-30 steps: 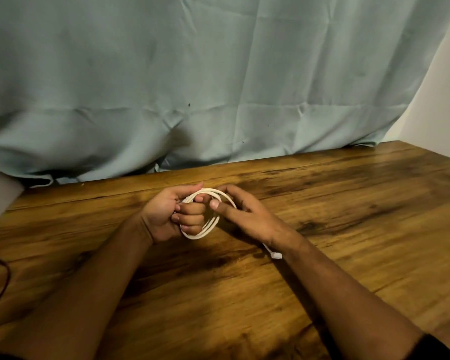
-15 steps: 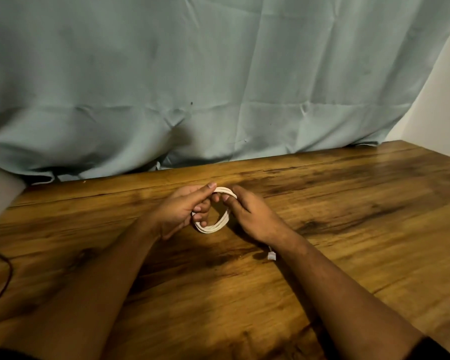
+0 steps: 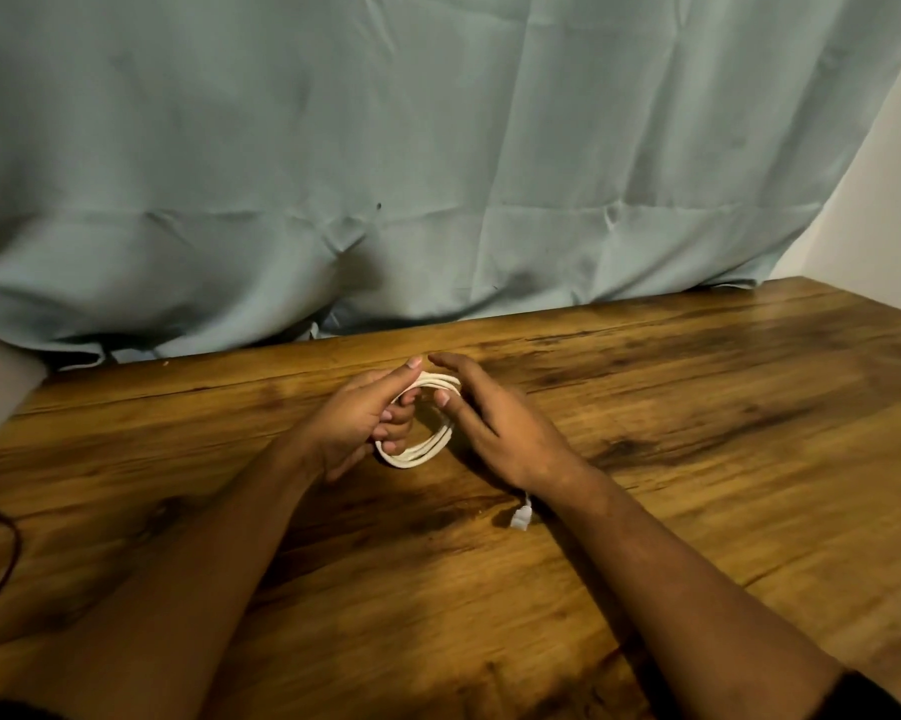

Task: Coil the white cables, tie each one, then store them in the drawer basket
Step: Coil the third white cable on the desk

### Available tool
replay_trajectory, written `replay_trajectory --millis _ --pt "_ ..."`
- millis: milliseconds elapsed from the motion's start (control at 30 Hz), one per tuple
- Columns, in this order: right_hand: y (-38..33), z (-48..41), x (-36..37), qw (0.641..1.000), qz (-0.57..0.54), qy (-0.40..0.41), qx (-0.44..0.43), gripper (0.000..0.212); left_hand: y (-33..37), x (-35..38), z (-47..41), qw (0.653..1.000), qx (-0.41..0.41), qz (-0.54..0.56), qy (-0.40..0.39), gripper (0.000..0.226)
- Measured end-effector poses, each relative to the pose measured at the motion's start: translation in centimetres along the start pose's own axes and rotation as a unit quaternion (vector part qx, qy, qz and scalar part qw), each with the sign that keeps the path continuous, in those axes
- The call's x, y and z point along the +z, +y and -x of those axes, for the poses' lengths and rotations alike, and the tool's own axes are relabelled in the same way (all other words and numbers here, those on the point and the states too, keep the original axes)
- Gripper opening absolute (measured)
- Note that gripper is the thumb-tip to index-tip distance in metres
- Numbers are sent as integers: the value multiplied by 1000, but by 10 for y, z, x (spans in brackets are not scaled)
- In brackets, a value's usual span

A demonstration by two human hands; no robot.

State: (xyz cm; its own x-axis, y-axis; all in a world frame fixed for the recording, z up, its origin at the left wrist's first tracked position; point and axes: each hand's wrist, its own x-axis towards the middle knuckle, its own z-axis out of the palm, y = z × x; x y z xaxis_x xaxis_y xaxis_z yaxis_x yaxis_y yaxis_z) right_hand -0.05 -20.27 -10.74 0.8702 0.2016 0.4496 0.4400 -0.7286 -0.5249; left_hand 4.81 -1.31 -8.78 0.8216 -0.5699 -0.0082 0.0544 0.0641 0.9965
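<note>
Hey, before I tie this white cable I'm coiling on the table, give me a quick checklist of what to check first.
1. Coiled white cable looped neatly: ok.
2. Left hand grips the coil: ok.
3. Right hand free to tie: ok, fingers straight against coil.
4. White plug end tucked in: not ok, loose on brown wooden table.
5. Tie ready: cannot tell, none in view.
6. Drawer basket: cannot tell, not in view.

Brown wooden tabletop (image 3: 724, 433) open right and near; white coiled cable (image 3: 417, 457) mid-table; pale green fabric curtain (image 3: 438, 174) blocks far edge; thin dark cord (image 3: 16, 548) left.
</note>
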Motion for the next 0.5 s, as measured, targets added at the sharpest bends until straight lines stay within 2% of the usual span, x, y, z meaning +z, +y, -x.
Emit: replay_trajectory --millis 67,167,367,500 --pt "-3 0 -3 997 76 18 -29 43 1 1 0 1000 -7 4 2 40" --pt "-5 -1 -6 990 134 12 -45 35 1 1 1 1000 -11 15 1 41" --pt "-2 1 -10 995 103 9 -7 24 0 -1 3 999 -16 34 -12 38" --pt "0 0 -12 992 118 32 10 36 -2 -3 3 996 -30 83 -31 34"
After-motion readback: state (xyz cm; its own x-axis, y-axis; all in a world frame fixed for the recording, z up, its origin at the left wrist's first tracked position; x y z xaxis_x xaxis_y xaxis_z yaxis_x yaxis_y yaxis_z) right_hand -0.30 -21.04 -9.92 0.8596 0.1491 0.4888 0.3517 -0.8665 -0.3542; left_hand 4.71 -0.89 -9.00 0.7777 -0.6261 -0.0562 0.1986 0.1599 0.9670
